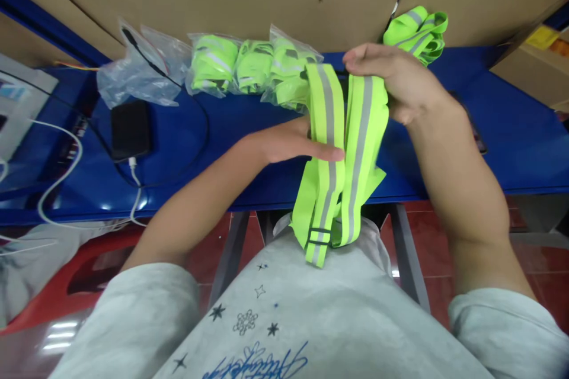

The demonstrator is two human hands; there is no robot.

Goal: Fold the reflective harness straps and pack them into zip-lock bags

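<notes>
Between my hands hangs a neon yellow-green reflective strap harness (328, 112) with grey stripes, looped into long folds. Its lower end, with a black slide buckle, reaches down to my shirt. My left hand (297, 141) grips the left fold, thumb lying across the front and the other fingers hidden behind. At the top of the right fold, my right hand (395, 77) is closed on the strap, thumb and fingers bent over its upper edge. Behind them on the blue table lie several folded harnesses (255, 65) in clear plastic bags.
A loose bundled harness (418, 32) lies at the back right by the cardboard wall (267, 6). Empty clear bags (137, 77), a black box-shaped device (130, 129) and white cables (73, 160) are on the left. A cardboard box (528, 71) stands right; a phone (475, 130) is partly behind my right forearm.
</notes>
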